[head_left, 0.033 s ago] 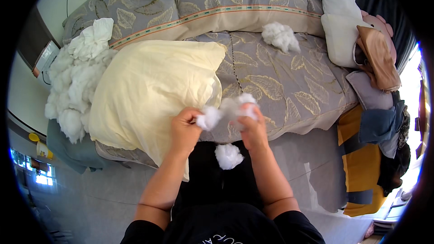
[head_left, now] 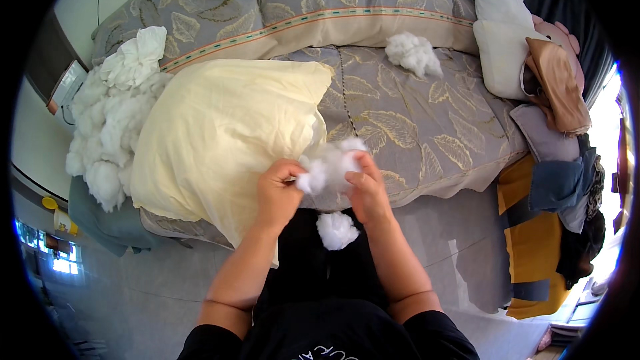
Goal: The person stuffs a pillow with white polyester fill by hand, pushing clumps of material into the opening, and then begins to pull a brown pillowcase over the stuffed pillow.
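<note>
Near the sofa's (head_left: pixel 457 103) front edge: white stuffing (head_left: pixel 328 165) gripped two-handed

My left fingers (head_left: pixel 287 167) pinch the stuffing's left end; my right fingers (head_left: pixel 367 167) grip its right end. Left on the sofa lies a cream fabric cover (head_left: pixel 227 127), right of a white fibre pile (head_left: pixel 113 123). One white tuft (head_left: pixel 337 231) sits nearer, against my black trousers (head_left: pixel 320 263).

That loose white tuft of stuffing (head_left: pixel 321 175) looks wispy and matt, all fine fibre. The big cream pillow cover (head_left: pixel 217 133) is smooth, softly creased cloth; the grey leaf-patterned sofa cover (head_left: pixel 453 117), woven fabric. The grey tiled floor (head_left: pixel 427 240) gleams, glossy and hard.
</note>
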The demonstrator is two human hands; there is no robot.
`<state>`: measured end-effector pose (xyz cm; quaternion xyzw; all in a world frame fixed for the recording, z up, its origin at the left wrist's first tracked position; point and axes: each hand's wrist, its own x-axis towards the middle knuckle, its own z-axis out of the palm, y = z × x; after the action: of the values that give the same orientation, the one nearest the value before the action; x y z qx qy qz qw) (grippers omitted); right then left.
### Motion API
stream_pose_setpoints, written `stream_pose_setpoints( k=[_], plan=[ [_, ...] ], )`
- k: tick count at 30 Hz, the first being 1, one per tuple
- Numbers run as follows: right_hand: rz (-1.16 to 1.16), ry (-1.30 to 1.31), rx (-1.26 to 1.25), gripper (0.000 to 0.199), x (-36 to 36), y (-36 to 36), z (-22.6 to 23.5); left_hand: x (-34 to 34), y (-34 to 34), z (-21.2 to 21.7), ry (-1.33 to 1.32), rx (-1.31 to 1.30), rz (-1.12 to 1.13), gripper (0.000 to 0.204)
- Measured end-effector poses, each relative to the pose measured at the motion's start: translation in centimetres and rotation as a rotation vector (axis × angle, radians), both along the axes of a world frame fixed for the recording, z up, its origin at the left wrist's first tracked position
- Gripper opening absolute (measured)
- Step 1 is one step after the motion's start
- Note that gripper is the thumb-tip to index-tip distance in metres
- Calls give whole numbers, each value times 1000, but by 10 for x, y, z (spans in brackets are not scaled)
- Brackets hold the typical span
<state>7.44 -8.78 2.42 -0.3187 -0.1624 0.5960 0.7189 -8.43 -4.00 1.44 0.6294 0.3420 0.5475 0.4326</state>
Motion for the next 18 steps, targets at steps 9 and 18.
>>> stream_pose_setpoints(
  k=[9,18],
  plan=[
    [-125,-251,21,27,9,5,-25,0,-6,6,-30,-180,-108,14],
    [92,-473,121,35,-1,-8,-12,11,-3,15,-594,-821,-114,16]
  ],
)
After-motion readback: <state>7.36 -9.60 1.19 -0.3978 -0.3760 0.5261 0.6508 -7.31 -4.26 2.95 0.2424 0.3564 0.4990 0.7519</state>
